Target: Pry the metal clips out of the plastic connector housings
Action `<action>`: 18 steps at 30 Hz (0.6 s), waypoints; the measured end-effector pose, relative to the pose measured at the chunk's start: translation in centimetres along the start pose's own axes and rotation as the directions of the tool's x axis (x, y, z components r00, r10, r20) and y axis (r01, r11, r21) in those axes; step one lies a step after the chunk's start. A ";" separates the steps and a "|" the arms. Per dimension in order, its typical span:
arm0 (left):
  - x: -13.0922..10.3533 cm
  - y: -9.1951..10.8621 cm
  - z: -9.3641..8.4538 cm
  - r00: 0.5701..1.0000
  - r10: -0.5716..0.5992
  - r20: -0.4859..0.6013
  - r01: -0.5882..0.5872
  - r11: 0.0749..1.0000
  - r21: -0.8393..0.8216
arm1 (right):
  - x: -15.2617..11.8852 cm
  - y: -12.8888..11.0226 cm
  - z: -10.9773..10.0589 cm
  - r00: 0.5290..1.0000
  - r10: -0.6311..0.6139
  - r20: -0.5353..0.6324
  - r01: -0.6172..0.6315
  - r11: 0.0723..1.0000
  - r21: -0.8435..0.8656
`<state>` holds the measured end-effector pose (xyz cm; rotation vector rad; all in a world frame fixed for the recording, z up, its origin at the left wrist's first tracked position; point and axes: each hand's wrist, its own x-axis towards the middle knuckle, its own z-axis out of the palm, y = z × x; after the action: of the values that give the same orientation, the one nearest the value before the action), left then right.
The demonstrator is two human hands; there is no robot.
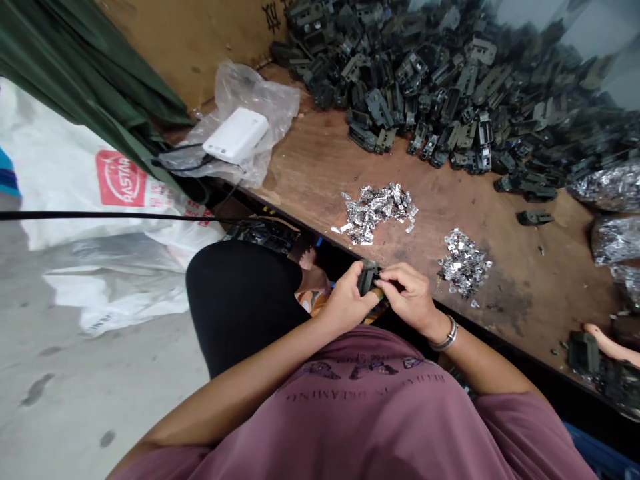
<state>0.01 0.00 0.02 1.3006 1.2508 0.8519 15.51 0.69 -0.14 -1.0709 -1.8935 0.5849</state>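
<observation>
My left hand (347, 300) is closed around a small dark green plastic part (369, 275), held just off the table's front edge above my lap. My right hand (409, 293) meets it from the other side, thumb and fingertips pinched together at the part's right end. Whatever lies between those fingertips is too small or hidden to make out. Beyond my hands on the table (310, 160) lies a loose pile of shiny metal pieces (377, 210). A second heap of small metal pieces (464, 263) is to the right.
A large mound of dark green plastic parts (430, 87) covers the table's back. At left, a white box-shaped device (236, 135) rests on clear plastic (260, 93). Bags of shiny pieces (617, 237) line the right side, near another person's arm (613, 345). A thin black cord (110, 215) crosses at left.
</observation>
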 end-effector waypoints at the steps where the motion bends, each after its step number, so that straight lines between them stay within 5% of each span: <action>1: 0.0 0.0 0.0 1.000 0.006 -0.006 -0.006 0.999 0.032 | -0.1 0.0 0.0 1.000 -0.011 -0.001 0.011 1.000 -0.017; 7: -0.4 0.1 -0.5 0.999 -0.020 0.035 0.007 0.938 0.346 | -1.0 0.5 0.4 0.987 -0.128 0.093 0.143 0.972 -0.184; 11: -0.6 0.4 -1.1 0.994 -0.076 0.083 0.032 0.899 0.436 | -0.8 0.3 -0.1 0.987 -0.076 0.145 0.080 0.997 -0.023; 18: -0.5 0.9 -2.2 0.958 0.282 0.049 -0.281 0.895 0.346 | -1.2 -0.2 -1.4 0.991 0.122 0.054 -0.126 0.989 0.074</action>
<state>-2.03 0.08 1.36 1.8024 1.2726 0.8559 16.93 -0.47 0.18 -1.1391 -1.8398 0.7557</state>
